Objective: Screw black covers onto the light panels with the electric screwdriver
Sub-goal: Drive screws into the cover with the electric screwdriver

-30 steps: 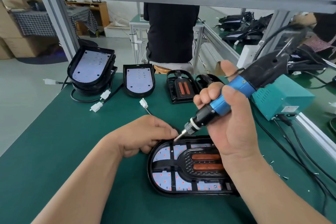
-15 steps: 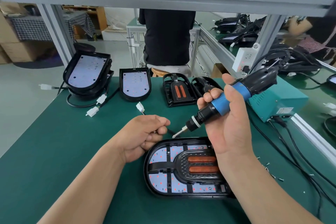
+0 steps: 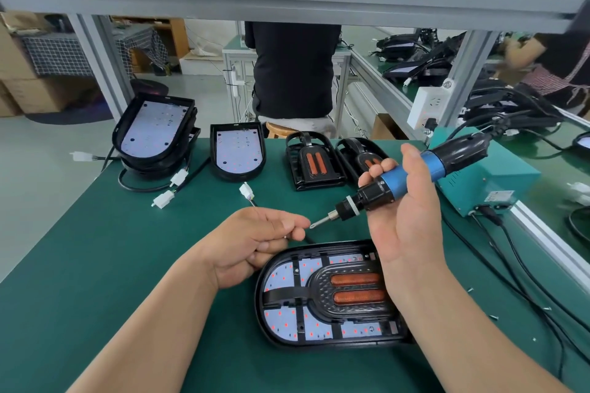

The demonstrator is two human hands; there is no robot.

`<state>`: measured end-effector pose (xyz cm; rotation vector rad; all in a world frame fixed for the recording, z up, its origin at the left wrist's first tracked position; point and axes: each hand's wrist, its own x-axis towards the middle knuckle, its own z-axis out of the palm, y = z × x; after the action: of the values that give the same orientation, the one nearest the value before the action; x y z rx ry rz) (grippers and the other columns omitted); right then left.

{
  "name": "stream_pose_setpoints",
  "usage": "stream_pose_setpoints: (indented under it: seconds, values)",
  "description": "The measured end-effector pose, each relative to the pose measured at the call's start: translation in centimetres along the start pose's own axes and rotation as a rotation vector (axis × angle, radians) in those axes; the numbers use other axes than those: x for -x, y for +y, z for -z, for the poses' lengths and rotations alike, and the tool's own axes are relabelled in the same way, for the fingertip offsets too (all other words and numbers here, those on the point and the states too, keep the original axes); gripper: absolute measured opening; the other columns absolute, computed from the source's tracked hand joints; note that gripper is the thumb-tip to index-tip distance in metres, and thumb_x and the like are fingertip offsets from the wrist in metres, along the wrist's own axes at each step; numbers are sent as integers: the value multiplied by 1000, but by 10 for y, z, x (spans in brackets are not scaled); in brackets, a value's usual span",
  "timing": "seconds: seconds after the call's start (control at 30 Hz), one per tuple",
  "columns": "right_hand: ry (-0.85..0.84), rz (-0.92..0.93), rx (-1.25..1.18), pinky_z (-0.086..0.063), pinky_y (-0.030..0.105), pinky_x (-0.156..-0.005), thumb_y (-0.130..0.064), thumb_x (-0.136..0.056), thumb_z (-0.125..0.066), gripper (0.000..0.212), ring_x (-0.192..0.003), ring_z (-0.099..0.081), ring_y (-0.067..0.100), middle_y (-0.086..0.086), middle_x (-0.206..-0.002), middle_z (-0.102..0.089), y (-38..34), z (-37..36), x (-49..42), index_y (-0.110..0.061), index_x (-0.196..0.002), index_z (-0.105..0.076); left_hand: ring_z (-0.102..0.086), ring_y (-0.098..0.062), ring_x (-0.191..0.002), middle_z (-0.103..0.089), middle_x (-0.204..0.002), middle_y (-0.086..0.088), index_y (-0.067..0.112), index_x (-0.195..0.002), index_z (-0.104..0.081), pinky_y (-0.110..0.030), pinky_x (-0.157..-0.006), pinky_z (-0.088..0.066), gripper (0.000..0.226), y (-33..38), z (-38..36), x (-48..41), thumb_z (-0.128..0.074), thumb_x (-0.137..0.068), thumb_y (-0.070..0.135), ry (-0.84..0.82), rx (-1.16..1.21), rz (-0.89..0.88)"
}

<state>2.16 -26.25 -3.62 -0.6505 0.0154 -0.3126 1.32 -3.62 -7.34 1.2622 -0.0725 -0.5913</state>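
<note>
A light panel (image 3: 287, 322) lies in front of me on the green mat, with a black cover (image 3: 348, 306) and two orange strips set on it. My right hand (image 3: 405, 220) grips the blue and black electric screwdriver (image 3: 399, 182), lifted above the panel, its bit pointing left. My left hand (image 3: 255, 239) hovers just left of the bit tip, fingers curled, pinching a small screw (image 3: 285, 236) close to the bit.
Uncovered panels (image 3: 153, 131) (image 3: 238, 150) and two covered ones (image 3: 313, 163) (image 3: 360, 156) sit along the far edge with white connectors (image 3: 162, 200). A teal power box (image 3: 488, 182) and cables lie right. Loose screws (image 3: 493, 316) scatter nearby. A person sits beyond the bench.
The screwdriver has lifted off the panel's top edge and tilted flatter. My left hand has drawn back from the panel and now brings a screw up to the bit.
</note>
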Motion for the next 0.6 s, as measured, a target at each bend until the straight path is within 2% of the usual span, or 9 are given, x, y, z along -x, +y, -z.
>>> stream_pose_setpoints:
  seconds: [0.1,0.17,0.33,0.6]
  values:
    - [3,-7,7,-57,34,-85,-25,-102,-71,26,-78,-63,16,0,-85,-60,1,-1,-2,-14,-121,-57,-30,0,-45,-68,-83,-3,-2,-113,-64,-11,-34,-23,15,1,-2,1,-54,-106,7,35,7,-14]
    - [-1,-7,13,-57,33,-84,-26,-101,-72,28,-78,-63,16,0,-86,-60,2,-3,-3,-14,-120,-56,-29,1,-44,-67,-81,-2,3,-107,-63,-11,-34,-23,10,1,-3,1,-58,-105,11,41,-10,-21]
    - [-12,-15,23,-58,34,-83,-29,-101,-73,27,-78,-62,16,0,-86,-60,3,-7,-3,-15,-117,-57,-28,1,-45,-65,-80,0,9,-96,-76,-11,-35,-19,11,2,-3,1,-70,-95,19,35,-10,-29]
    - [-30,0,13,-57,35,-88,-28,-101,-72,27,-80,-62,17,0,-87,-60,-1,-8,1,-16,-120,-58,-28,1,-44,-76,-93,-9,10,-96,-82,-11,-35,-21,15,0,-2,1,-75,-83,10,32,-4,-10]
